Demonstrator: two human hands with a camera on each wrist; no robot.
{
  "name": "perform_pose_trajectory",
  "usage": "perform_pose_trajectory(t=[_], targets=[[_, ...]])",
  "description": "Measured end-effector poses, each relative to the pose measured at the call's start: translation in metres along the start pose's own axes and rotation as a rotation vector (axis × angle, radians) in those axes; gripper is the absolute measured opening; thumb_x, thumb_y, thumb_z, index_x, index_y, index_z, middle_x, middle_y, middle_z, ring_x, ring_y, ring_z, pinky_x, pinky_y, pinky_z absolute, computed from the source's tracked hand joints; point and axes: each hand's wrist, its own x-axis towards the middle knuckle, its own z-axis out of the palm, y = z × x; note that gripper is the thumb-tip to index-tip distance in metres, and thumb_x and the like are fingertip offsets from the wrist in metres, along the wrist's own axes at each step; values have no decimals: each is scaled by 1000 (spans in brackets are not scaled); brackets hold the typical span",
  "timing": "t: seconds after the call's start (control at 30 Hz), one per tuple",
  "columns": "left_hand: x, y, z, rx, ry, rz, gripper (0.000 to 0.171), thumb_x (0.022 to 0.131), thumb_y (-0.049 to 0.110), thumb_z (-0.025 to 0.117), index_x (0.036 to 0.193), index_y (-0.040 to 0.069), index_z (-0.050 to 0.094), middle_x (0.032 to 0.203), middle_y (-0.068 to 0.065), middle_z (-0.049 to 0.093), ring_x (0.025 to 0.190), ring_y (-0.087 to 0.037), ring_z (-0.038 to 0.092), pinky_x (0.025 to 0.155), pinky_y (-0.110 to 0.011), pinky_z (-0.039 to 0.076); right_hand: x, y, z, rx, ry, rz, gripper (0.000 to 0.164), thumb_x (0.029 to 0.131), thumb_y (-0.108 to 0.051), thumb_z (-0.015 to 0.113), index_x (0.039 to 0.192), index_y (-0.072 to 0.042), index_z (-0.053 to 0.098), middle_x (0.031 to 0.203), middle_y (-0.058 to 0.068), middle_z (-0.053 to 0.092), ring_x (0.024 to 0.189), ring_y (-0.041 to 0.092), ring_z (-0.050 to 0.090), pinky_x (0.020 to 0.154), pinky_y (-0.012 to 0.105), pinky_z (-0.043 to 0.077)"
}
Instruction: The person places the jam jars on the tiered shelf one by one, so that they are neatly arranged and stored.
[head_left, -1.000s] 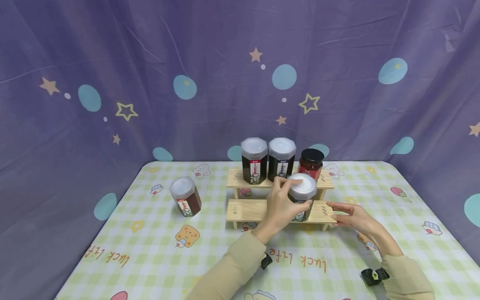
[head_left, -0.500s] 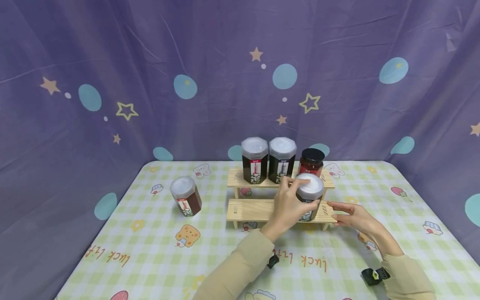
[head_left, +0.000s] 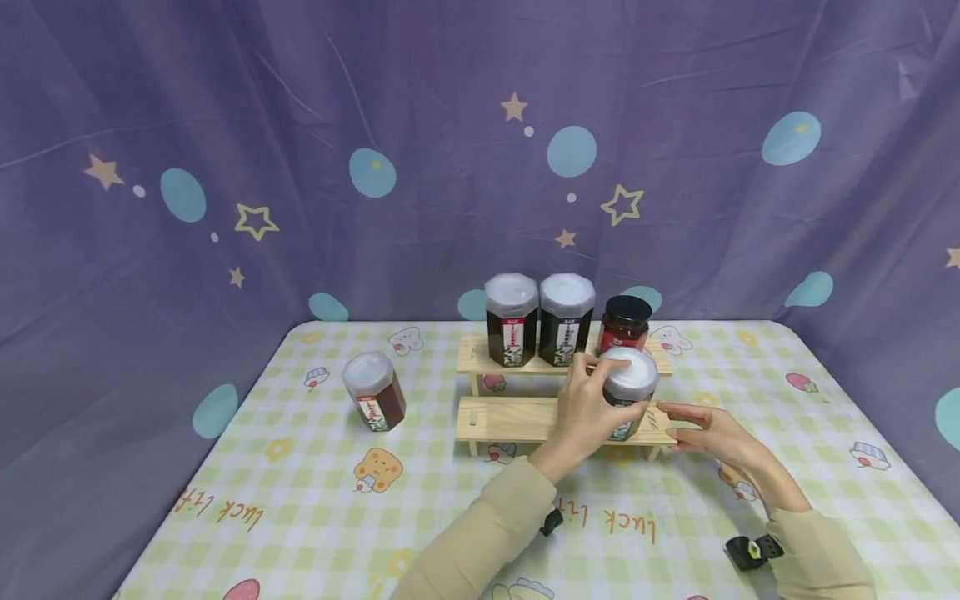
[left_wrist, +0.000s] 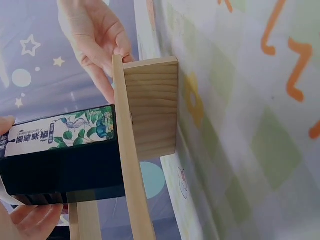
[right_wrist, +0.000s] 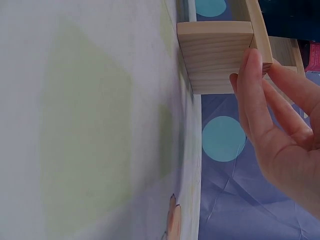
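My left hand (head_left: 585, 410) grips a dark octagonal jar (head_left: 634, 372) with a white lid, one finger over the lid and the thumb on its near side. The jar stands upright near the right end of the lower tier of a wooden two-step rack (head_left: 498, 419). In the left wrist view the base of this jar (left_wrist: 60, 167) sits right at the board. At the rack's right end my right hand (head_left: 712, 433) pinches the board, fingers on top and thumb below. The right wrist view shows this hand (right_wrist: 285, 140) on the corner of the wooden rack (right_wrist: 217, 47).
Two dark jars, one with a red label (head_left: 512, 329) and one with a white label (head_left: 567, 329), stand on the upper tier. Beside them is a black-lidded red jar (head_left: 627, 315). Another jar (head_left: 372, 387) stands left of the rack on the checked tablecloth (head_left: 315, 500).
My left hand has moved the jar rightward along the lower tier toward the rack's right end. The right hand has kept its hold on the board.
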Motion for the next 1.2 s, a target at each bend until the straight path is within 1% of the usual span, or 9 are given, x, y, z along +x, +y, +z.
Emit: perform_pose_trajectory(t=[0.13,0.3,0.43,0.6,0.7,0.8,0.93,1.07,1.2], targets=[[0,-1,0,19,-9,3,53,60,41,78,106,24,58,101,-4,44,87,-14,51,66,-17,43,0,0,0,3,0,5,56,87,-11,55,132,11,30,134,37,21,100,5,53,78,32,49],[-1,0,-3,38,-55,-5,55,63,44,76,110,24,56,103,-4,43,89,-14,50,64,-19,44,0,-1,0,2,2,7,56,87,-11,55,132,11,30,134,36,22,100,5,53,78,34,49],[-2,1,-6,33,-104,-17,54,68,45,72,115,25,54,107,-4,42,90,-15,50,64,-20,44,-1,-1,0,3,0,4,57,87,-11,55,132,11,29,134,37,22,98,3,54,78,35,49],[-3,0,-11,10,-140,-10,49,75,43,66,119,25,53,112,-7,44,91,-18,52,68,-22,45,-1,-2,1,-6,17,10,58,86,-12,56,132,12,30,135,34,22,92,2,57,77,36,49],[-5,-2,-14,-14,-127,21,45,78,38,65,119,23,54,115,-9,46,93,-19,54,73,-24,46,-1,-2,2,-14,33,22,58,86,-13,57,132,11,31,136,33,23,90,2,58,77,36,49],[-7,-6,-17,-40,-78,77,40,79,32,66,115,19,57,116,-9,48,96,-20,55,78,-24,46,0,-2,2,-14,40,32,58,86,-13,57,132,10,31,136,32,23,90,4,58,76,35,49],[-9,-11,-23,-79,-21,138,34,78,26,68,107,12,60,112,-10,51,98,-18,55,82,-23,45,0,-3,2,-3,38,30,58,86,-13,57,132,10,31,136,32,23,90,4,58,76,35,49],[-12,-15,-33,-121,-15,155,29,78,21,68,103,8,62,109,-10,53,99,-18,54,84,-24,44,0,-3,3,1,39,19,57,86,-12,57,131,12,31,135,33,23,90,3,58,76,36,49],[-14,-20,-43,-133,-20,163,27,78,19,68,101,8,62,105,-8,54,98,-17,54,86,-23,43,0,-2,3,2,38,11,57,86,-11,57,131,13,30,135,33,22,89,4,58,77,35,49]])
